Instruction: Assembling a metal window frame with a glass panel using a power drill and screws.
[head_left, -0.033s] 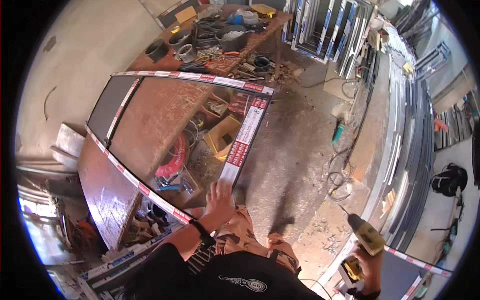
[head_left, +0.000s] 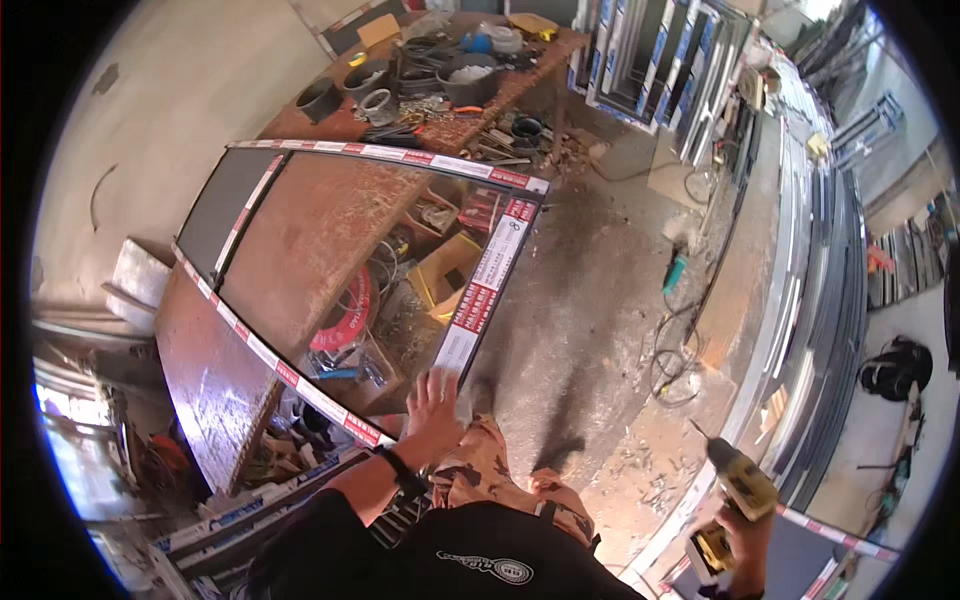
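Observation:
A long dark metal frame (head_left: 467,335), covered with red-and-white protective tape, lies across a worn brown table (head_left: 300,215) and juts past its edge toward me. At its near corner my left hand (head_left: 435,408) is closed over the end bar, with the underside of the grip hidden. Off to the lower right, away from the frame, my right hand (head_left: 748,535) grips a yellow-and-black cordless drill (head_left: 742,475). A thin bit points forward and left from its chuck.
Black tubs (head_left: 467,80) and tools crowd the table's far end. Beneath the frame show a cardboard box (head_left: 440,275) and a red reel (head_left: 342,325). A green-handled tool (head_left: 675,272) lies on the floor by a coiled cable. Long metal profiles (head_left: 800,330) line the right side.
The drill in my right hand has shifted very slightly to the right and down. My left hand stays at the frame's corner.

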